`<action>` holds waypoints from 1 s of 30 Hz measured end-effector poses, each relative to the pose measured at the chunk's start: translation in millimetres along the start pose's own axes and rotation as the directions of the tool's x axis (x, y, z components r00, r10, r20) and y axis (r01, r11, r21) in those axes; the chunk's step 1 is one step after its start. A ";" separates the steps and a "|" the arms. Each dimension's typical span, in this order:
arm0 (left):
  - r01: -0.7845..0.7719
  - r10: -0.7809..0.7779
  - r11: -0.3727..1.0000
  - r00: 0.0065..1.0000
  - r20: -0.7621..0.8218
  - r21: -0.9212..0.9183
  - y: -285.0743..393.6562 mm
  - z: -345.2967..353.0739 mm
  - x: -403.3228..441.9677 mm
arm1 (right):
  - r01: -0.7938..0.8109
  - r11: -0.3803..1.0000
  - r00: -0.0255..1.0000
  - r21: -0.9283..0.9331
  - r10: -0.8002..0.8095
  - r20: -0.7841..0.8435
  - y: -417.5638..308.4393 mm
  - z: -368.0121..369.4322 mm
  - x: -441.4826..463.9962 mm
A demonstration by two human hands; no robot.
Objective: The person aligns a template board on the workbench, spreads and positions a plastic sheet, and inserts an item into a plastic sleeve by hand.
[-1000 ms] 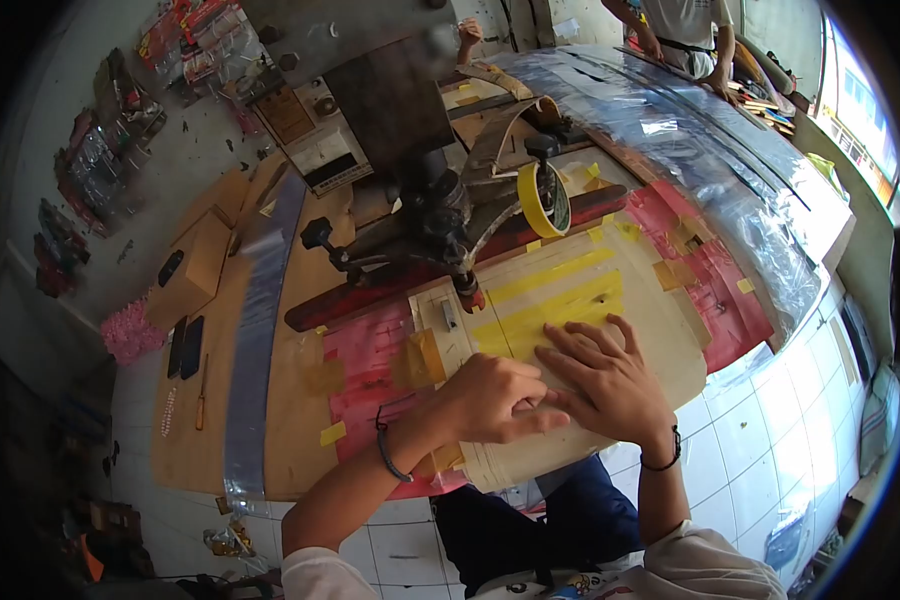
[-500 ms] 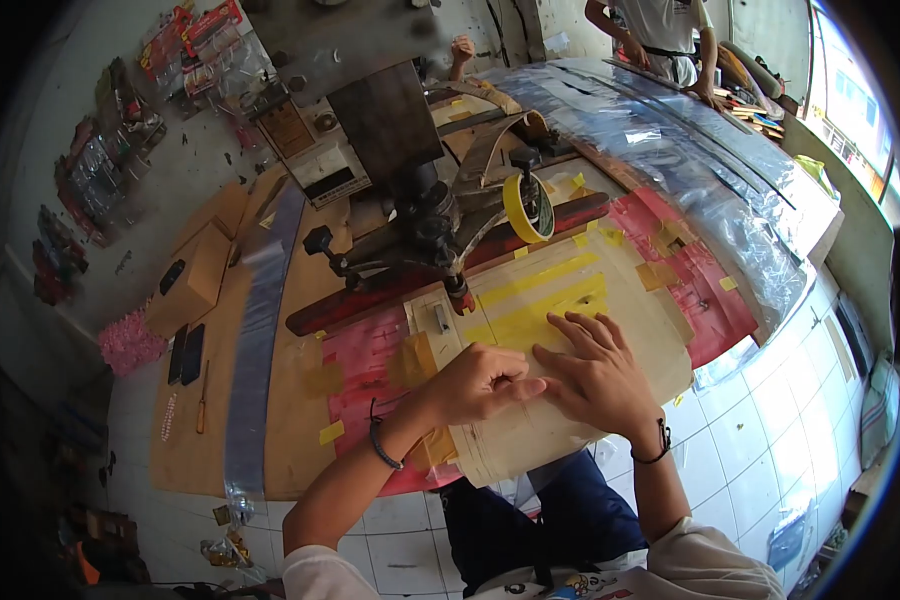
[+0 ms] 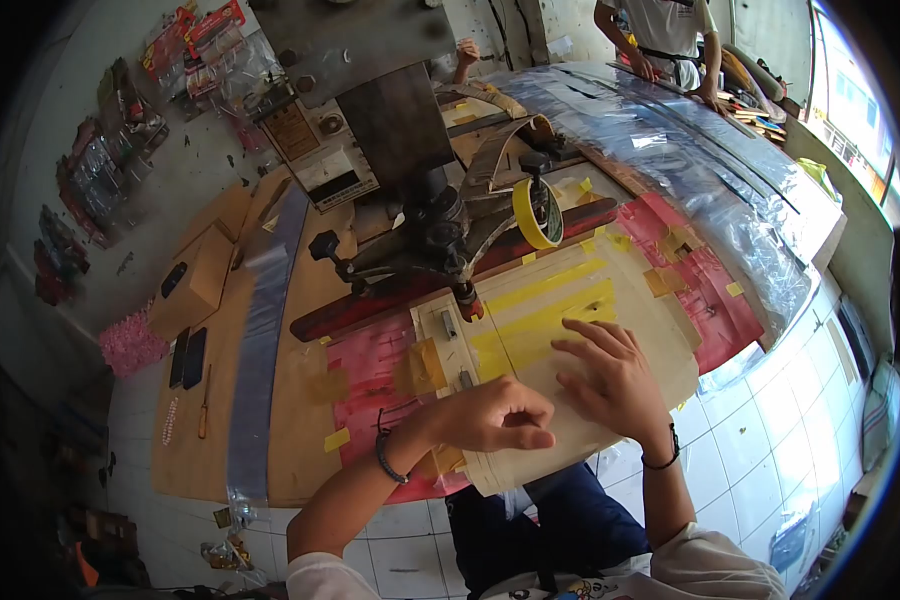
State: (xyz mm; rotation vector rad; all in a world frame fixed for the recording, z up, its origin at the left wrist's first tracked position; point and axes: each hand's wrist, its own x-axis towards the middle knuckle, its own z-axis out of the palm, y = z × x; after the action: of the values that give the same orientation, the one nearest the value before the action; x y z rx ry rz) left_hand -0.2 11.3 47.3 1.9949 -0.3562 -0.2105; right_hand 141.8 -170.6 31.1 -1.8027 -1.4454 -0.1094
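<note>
A cream sheet or board (image 3: 540, 450) with strips of yellow tape (image 3: 545, 315) lies in front of me. Over its left part, my left hand (image 3: 495, 415) is curled into a loose fist with the thumb along the front; whatever it may hold is hidden. My right hand (image 3: 610, 380) is spread open above the sheet, near the lower edge of the yellow tape, with nothing visible in it. Small metal pieces (image 3: 449, 324) lie along the sheet's left side. A black metal arm (image 3: 440, 225) with a red tip (image 3: 472, 308) stands just beyond.
A yellow tape roll (image 3: 537, 214) hangs on the metal arm's knob. Red sheets (image 3: 720, 310) flank the cream one. To the left are a cardboard box (image 3: 198, 280), a dark phone-like slab (image 3: 195, 357) and a wooden-handled tool (image 3: 205, 410). Another person (image 3: 660, 45) stands at the plastic-covered far end.
My hands have drawn apart: the left has shifted lower with fingers curled, and the right has moved slightly right and down. The view has shifted a little.
</note>
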 end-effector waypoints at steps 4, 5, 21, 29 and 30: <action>-0.012 0.032 0.974 0.996 0.087 -0.225 -6.8 4.7 -1.4 | 0.038 0.990 0.999 -0.138 -0.035 0.025 -2.2 4.8 2.4; -0.025 0.047 0.967 0.996 0.081 -0.255 -9.6 5.2 -1.2 | 0.059 0.986 0.997 -0.158 -0.051 0.054 -0.6 4.1 2.4; 0.294 -0.070 0.916 0.787 -0.613 0.273 5.5 9.7 11.7 | -0.065 0.937 0.956 0.343 0.157 -0.249 25.8 15.6 -10.8; -0.072 -0.002 0.995 0.674 -0.738 -0.068 -2.0 11.8 15.0 | -0.258 0.639 0.882 0.725 0.462 -0.093 14.5 0.5 -3.5; -0.111 -0.001 0.989 0.655 -0.756 -0.098 0.1 12.5 15.8 | -0.279 0.636 0.883 0.719 0.464 -0.068 15.5 -0.9 -4.7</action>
State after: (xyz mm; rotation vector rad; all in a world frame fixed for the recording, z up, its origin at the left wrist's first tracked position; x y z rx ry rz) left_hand 10.9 -4.7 42.1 1.7475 0.1463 0.6300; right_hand 153.7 -175.1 21.2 -1.3387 -0.7349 0.3765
